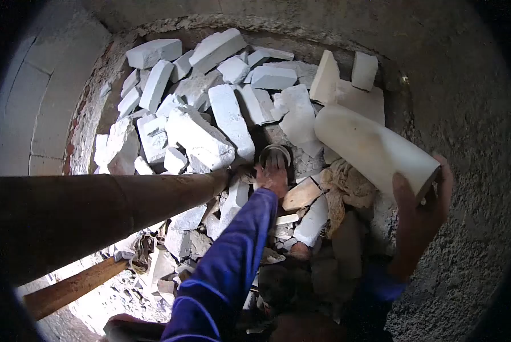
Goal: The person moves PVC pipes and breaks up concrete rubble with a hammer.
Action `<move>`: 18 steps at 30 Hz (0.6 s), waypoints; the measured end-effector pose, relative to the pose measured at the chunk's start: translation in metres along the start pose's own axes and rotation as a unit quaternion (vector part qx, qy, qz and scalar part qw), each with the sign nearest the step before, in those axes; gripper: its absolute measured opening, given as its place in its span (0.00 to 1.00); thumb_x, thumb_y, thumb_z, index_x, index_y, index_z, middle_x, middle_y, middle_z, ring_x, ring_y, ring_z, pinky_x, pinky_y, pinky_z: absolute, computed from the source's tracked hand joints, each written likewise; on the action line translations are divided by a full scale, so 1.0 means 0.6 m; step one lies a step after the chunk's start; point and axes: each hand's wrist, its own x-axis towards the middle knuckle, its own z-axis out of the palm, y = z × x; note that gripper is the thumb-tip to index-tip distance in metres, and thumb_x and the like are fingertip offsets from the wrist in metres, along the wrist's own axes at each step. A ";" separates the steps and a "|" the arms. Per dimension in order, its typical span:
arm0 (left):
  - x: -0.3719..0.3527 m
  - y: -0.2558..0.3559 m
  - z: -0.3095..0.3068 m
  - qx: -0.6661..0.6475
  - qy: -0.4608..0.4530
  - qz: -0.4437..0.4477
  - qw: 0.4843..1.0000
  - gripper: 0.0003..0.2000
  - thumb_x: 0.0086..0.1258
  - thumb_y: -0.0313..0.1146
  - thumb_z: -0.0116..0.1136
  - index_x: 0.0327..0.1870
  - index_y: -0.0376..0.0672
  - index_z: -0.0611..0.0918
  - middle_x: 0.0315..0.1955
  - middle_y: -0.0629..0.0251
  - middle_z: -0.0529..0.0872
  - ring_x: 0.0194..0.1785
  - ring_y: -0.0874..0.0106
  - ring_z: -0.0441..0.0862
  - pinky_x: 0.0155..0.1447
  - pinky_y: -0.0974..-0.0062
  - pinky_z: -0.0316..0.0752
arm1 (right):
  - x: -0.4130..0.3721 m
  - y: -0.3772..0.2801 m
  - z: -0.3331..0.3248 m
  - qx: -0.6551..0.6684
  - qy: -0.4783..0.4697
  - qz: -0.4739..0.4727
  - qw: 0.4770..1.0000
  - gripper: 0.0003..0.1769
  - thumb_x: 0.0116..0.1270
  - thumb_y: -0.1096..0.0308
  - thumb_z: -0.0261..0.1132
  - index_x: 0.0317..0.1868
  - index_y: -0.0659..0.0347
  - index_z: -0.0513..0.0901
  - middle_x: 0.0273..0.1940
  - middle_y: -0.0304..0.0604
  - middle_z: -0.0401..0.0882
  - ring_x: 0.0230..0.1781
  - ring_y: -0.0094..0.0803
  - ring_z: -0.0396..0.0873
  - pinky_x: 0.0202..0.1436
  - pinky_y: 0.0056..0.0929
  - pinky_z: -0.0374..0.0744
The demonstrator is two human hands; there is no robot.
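Note:
My right hand (423, 199) grips the lower right end of a long, pale, rounded block (375, 142), thumb on its face and fingers round its edge. The block lies tilted, its far end near other pale slabs. My left hand (274, 175) reaches down into the middle of the rubble, at a small round rim (276, 149). Its fingers are bent over that rim, and whether they grip it I cannot make out. Just right of this hand are a tan wedge-shaped piece (301, 194) and a crumpled brown cloth (346, 182).
White broken blocks (198, 134) are heaped against the back wall. A thick brown pole (107, 205) crosses from the left to beside my left hand. Below it is a wooden beam (76, 285). A rough wall (472, 228) stands close on the right.

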 end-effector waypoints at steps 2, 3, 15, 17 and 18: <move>0.027 0.014 0.024 -0.107 -0.128 -0.067 0.984 0.33 0.57 0.44 0.55 0.66 0.43 0.73 0.67 0.50 0.73 0.71 0.53 0.68 0.74 0.55 0.55 | 0.004 -0.008 -0.006 0.012 -0.001 -0.023 1.000 0.36 0.59 0.66 0.72 0.66 0.65 0.68 0.56 0.51 0.75 0.55 0.40 0.75 0.54 0.34 0.78; 0.028 0.015 0.028 -0.112 -0.128 -0.073 0.983 0.33 0.57 0.44 0.55 0.66 0.43 0.73 0.67 0.50 0.73 0.71 0.53 0.68 0.74 0.55 0.55 | 0.005 -0.010 -0.009 0.019 -0.001 -0.039 0.999 0.36 0.59 0.67 0.72 0.66 0.65 0.69 0.56 0.50 0.75 0.55 0.40 0.75 0.54 0.34 0.78; 0.160 0.028 0.058 -0.906 0.043 -0.224 0.355 0.08 0.62 0.27 0.56 0.41 0.38 0.83 0.35 0.61 0.83 0.41 0.63 0.81 0.49 0.68 0.76 | -0.009 -0.015 -0.004 0.000 -0.031 -0.068 0.997 0.38 0.59 0.60 0.73 0.67 0.64 0.68 0.56 0.54 0.75 0.58 0.43 0.74 0.54 0.39 0.79; 0.169 0.039 0.045 -0.925 0.042 -0.188 0.327 0.08 0.61 0.27 0.55 0.40 0.38 0.82 0.36 0.61 0.83 0.40 0.61 0.80 0.48 0.68 0.75 | -0.007 -0.021 -0.006 -0.004 -0.026 -0.077 0.997 0.39 0.59 0.59 0.74 0.67 0.64 0.68 0.56 0.54 0.75 0.58 0.43 0.74 0.54 0.39 0.79; 0.155 0.036 0.046 -0.871 0.063 -0.191 0.448 0.07 0.61 0.27 0.55 0.38 0.39 0.82 0.35 0.62 0.83 0.37 0.62 0.79 0.44 0.68 0.75 | -0.007 -0.025 -0.009 -0.024 -0.036 -0.078 0.996 0.39 0.58 0.58 0.73 0.67 0.65 0.68 0.56 0.54 0.75 0.57 0.44 0.75 0.54 0.40 0.79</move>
